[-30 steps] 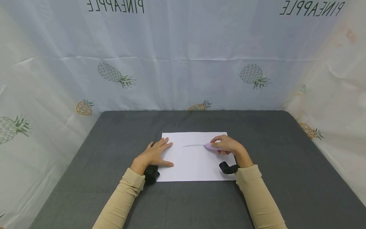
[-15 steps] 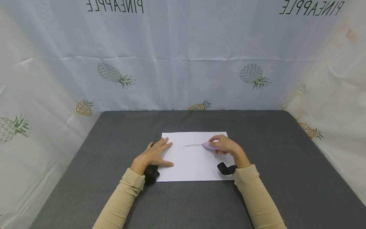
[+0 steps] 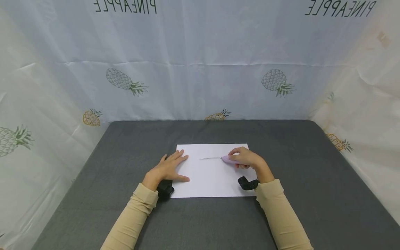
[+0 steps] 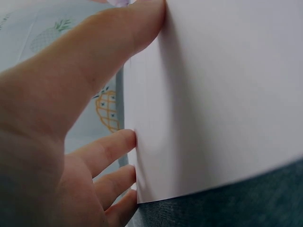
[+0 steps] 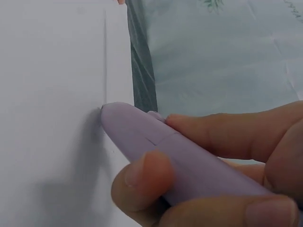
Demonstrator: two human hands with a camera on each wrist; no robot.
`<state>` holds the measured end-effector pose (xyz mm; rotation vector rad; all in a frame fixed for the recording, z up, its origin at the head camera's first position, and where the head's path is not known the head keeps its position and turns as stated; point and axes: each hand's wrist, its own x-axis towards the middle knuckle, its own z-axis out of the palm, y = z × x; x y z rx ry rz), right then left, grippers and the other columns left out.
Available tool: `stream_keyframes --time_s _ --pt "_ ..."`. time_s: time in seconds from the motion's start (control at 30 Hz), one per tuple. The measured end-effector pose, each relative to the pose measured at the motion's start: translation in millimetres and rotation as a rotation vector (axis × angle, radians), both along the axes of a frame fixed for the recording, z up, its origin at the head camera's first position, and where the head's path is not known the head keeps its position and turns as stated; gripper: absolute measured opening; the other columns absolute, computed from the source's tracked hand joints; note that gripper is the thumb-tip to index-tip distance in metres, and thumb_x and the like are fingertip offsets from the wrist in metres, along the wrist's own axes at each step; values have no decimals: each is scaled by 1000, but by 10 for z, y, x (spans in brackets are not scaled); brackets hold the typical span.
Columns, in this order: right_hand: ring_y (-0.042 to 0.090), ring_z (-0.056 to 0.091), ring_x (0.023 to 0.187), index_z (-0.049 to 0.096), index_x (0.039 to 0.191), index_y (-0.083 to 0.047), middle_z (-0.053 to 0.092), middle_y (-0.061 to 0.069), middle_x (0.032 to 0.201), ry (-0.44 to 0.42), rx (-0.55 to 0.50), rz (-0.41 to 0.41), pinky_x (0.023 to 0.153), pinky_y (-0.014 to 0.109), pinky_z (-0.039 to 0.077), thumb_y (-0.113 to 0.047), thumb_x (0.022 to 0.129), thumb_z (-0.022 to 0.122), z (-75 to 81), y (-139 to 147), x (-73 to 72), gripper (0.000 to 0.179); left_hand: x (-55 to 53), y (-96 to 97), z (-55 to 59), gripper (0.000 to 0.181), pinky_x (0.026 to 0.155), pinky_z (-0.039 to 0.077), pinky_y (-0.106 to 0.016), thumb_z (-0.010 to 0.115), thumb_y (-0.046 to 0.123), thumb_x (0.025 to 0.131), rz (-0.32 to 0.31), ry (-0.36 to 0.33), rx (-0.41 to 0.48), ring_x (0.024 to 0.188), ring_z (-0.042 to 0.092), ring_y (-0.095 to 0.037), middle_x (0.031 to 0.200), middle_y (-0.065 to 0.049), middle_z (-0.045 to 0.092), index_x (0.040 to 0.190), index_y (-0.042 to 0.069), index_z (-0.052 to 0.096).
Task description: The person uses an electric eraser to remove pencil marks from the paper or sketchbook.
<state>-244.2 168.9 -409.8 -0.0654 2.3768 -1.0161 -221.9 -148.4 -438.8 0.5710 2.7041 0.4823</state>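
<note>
A sheet of white paper (image 3: 206,184) lies on the dark grey table. My left hand (image 3: 168,169) rests on its left part, fingers spread; in the left wrist view the thumb and fingertips touch the sheet. My right hand (image 3: 248,159) grips a lilac utility knife (image 5: 175,161), thumb and fingers around its rounded body and a fingertip beside its small slider (image 5: 156,115). The knife's tip meets the paper at the right end of a thin, straight line (image 5: 105,56), which looks like a slit. The palm side of the right hand is mostly hidden in the head view.
The grey-covered table (image 3: 200,222) extends around the sheet on all sides. Behind it hangs a pale curtain (image 3: 200,86) printed with pineapples, with more at both sides. A black wrist camera (image 3: 247,183) sits over the paper's lower right; another (image 3: 165,190) is by its lower left corner.
My right hand has shifted slightly left with the utility knife, its tip moving back along the line, then stayed almost still. The left hand and the paper have not visibly moved.
</note>
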Motion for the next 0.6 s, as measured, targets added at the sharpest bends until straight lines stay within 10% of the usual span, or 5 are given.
stream_keyframes --time_s 0.6 --pt "7 32 43 55 128 -4 53 0 57 8 2 12 44 19 27 -23 97 52 10 8 7 37 8 3 16 93 119 7 -66 74 53 77 6 -3 1 154 13 -30 164 -9 17 151 16 33"
